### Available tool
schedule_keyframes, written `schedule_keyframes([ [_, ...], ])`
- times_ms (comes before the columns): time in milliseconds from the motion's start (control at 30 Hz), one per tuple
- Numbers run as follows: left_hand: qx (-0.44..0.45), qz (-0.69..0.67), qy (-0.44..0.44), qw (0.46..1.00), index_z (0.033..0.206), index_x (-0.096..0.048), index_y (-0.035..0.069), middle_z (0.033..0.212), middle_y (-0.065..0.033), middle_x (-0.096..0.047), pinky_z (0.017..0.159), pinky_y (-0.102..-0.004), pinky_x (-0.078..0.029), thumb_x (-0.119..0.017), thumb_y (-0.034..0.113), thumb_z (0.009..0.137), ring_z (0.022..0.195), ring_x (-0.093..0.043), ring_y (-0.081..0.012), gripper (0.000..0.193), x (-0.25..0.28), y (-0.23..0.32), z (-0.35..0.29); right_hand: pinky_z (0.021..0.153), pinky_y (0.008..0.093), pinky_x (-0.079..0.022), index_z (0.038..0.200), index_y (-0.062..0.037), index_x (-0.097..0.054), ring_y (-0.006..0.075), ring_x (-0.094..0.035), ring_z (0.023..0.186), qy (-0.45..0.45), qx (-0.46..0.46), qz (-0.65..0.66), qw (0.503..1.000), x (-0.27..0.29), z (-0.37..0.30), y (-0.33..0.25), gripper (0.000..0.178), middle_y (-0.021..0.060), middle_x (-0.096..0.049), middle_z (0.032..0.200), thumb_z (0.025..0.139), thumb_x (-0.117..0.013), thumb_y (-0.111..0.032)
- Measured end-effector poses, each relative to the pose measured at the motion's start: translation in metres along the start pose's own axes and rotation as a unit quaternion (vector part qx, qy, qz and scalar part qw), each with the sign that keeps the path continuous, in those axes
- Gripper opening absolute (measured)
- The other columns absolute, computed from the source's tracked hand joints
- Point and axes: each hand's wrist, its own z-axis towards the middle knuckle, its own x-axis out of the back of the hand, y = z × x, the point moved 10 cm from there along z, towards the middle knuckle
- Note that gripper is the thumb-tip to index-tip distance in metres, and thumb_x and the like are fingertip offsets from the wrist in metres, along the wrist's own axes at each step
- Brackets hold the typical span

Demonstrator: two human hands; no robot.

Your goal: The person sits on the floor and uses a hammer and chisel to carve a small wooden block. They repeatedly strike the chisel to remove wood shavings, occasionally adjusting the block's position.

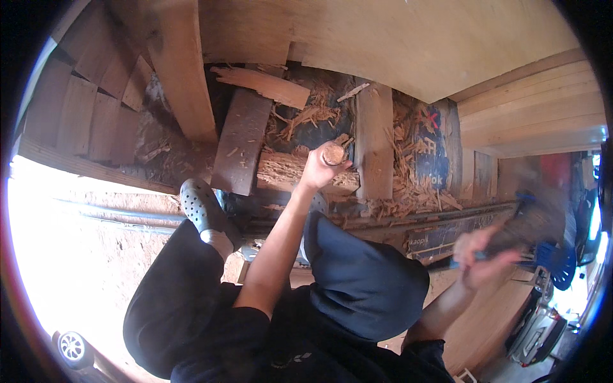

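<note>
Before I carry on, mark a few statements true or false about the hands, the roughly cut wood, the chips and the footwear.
1. The left hand holds a tool with a round brown end. True.
2. The right hand rests on the roughly cut wood. False: the right hand is out to the right, holding a blurred dark object.
3. Wood chips lie near the roughly cut wood. True.
4. Both feet are bare. False: a grey clog covers the left foot.

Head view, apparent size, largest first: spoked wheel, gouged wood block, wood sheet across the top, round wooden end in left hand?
1. Wood sheet
2. Gouged wood block, partly hidden
3. Spoked wheel
4. Round wooden end
</note>
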Motion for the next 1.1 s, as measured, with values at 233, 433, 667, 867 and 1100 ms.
schedule_keyframes([
  [233, 0.004, 0.049, -0.028, 0.998, 0.079, -0.058, 0.003, 0.071, -0.0012, -0.06, 0.063, -0.0273, -0.046, -0.079, 0.013, 0.07, 0.068, -0.052, -0.0077, 0.025, -0.014, -0.005, 0.0, 0.051, 0.0344, -0.043, 0.089, -0.0074, -0.053, 0.018, -0.052, 0.054, 0.023, 0.258, 0.095, 0.961, -0.046, 0.016, 0.055, 0.071, 0.0058, -0.057, 0.068, 0.076, -0.04, -0.076],
  [433, 0.002, 0.077, -0.02, 0.997, 0.083, -0.06, 0.001, 0.077, -0.0108, -0.065, 0.069, -0.0306, -0.049, -0.077, 0.012, 0.068, 0.072, -0.061, -0.0145, 0.025, -0.006, -0.009, -0.002, 0.05, 0.0327, -0.04, 0.073, -0.002, -0.055, 0.018, -0.053, 0.052, 0.092, -0.135, -0.408, 0.898, 0.006, 0.003, 0.171, 0.043, 0.0074, -0.055, 0.061, 0.091, -0.051, -0.041],
  [667, 0.008, 0.05, -0.013, 0.999, 0.084, -0.06, 0.002, 0.076, -0.0101, -0.065, 0.069, -0.0308, -0.049, -0.077, 0.014, 0.068, 0.07, -0.061, -0.0168, 0.027, -0.009, -0.015, -0.003, 0.04, 0.0279, -0.032, 0.079, -0.0115, -0.047, 0.0132, -0.038, 0.039, 0.052, 0.117, 0.083, 0.988, 0.012, 0.012, -0.022, 0.064, -0.0002, -0.042, 0.052, 0.085, -0.034, -0.074],
  [867, 0.048, 0.057, -0.028, 0.997, 0.083, -0.06, 0.002, 0.076, -0.0101, -0.065, 0.069, -0.0301, -0.049, -0.076, 0.014, 0.067, 0.071, -0.061, -0.0157, 0.026, -0.01, -0.027, -0.001, 0.048, 0.0321, -0.042, 0.097, -0.0069, -0.053, 0.015, -0.048, 0.051, -0.051, 0.323, 0.103, 0.939, -0.075, 0.025, 0.025, 0.069, 0.006, -0.055, 0.069, 0.079, -0.036, -0.071],
  [1100, -0.035, 0.032, -0.023, 0.999, 0.083, -0.061, 0.002, 0.078, -0.0102, -0.066, 0.07, -0.0301, -0.049, -0.075, 0.013, 0.067, 0.074, -0.063, -0.0165, 0.024, -0.008, -0.013, -0.004, 0.051, 0.0308, -0.037, 0.071, -0.0031, -0.055, 0.0148, -0.046, 0.052, 0.013, -0.176, -0.308, 0.935, -0.028, 0.001, 0.138, 0.036, 0.0031, -0.048, 0.056, 0.092, -0.051, -0.032],
])
